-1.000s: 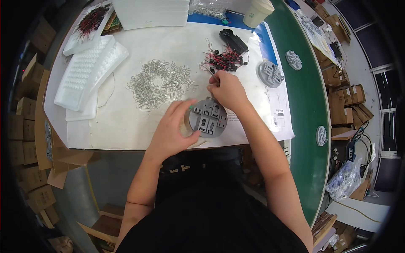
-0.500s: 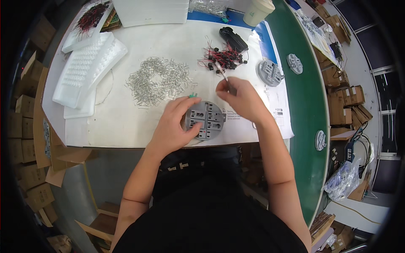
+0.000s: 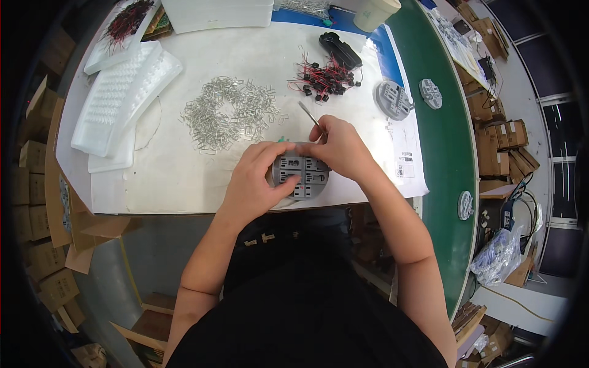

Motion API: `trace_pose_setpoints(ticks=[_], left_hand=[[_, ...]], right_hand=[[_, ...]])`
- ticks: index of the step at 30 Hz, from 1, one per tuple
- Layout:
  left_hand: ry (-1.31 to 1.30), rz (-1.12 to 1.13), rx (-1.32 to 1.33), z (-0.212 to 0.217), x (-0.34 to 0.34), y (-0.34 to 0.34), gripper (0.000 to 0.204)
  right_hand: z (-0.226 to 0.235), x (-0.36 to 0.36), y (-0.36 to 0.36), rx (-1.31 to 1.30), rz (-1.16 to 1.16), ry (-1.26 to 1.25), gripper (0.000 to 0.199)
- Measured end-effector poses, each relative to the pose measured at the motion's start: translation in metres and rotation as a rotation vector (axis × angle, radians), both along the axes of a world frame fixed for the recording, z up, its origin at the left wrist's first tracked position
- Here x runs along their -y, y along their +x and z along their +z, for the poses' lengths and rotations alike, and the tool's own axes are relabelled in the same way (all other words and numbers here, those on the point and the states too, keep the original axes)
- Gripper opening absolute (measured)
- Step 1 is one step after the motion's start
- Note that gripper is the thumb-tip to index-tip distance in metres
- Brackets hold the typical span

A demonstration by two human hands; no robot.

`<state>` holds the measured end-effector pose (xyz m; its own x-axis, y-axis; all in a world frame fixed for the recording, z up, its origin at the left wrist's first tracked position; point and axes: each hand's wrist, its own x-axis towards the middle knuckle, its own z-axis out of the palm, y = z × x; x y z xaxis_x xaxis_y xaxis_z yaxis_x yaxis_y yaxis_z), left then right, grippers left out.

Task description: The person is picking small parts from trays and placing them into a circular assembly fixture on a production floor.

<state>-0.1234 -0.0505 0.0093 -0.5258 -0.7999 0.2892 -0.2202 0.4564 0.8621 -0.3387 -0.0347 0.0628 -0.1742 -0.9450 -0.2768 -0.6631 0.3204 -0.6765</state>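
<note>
A round grey plastic base (image 3: 305,191) with slots and raised blocks lies near the table's front edge. My left hand (image 3: 254,179) grips its left side, thumb across its face and fingers around the far rim. A slim, pointed metal tool (image 3: 308,113) sticks out up and to the left from my right hand (image 3: 341,147), which holds it. That hand's fingertips press at the far right of the base, and what is under them is hidden. A small green piece (image 3: 282,140) shows beside my left fingertips.
A heap of small bent metal pieces (image 3: 227,113) lies left of centre. Beyond my right hand are black parts with red wires (image 3: 325,81) and a black case (image 3: 340,50). More grey bases (image 3: 394,100) sit on the right; white trays (image 3: 116,104) are stacked on the left.
My right hand has moved left and down from near the wired parts onto the base, the tool still in it. My left hand keeps its hold.
</note>
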Motion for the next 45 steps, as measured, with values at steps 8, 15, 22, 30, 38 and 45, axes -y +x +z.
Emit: trace_pose_setpoints(ticks=[8, 15, 22, 30, 38, 45], left_hand=[[-0.008, 0.052, 0.011, -0.006, 0.0, -0.001, 0.039], [-0.19, 0.107, 0.087, 0.009, 0.012, -0.013, 0.029], [-0.062, -0.027, 0.134, 0.005, 0.022, -0.014, 0.03], [-0.071, -0.032, 0.123, 0.0, 0.025, -0.014, 0.03], [0.003, -0.03, 0.149, 0.008, 0.025, -0.012, 0.03], [-0.332, -0.09, 0.222, 0.022, 0.028, -0.019, 0.027]], right_hand=[[-0.042, -0.053, -0.003, -0.246, 0.187, -0.604, 0.02], [-0.059, -0.058, -0.003, -0.394, 0.195, -0.855, 0.025], [-0.05, -0.053, -0.012, -0.261, 0.266, -0.734, 0.025], [-0.028, -0.015, -0.038, -0.1, 0.466, -0.571, 0.02], [-0.028, -0.023, -0.043, -0.195, 0.542, -0.682, 0.026], [-0.042, -0.068, -0.014, -0.249, 0.285, -0.632, 0.041]])
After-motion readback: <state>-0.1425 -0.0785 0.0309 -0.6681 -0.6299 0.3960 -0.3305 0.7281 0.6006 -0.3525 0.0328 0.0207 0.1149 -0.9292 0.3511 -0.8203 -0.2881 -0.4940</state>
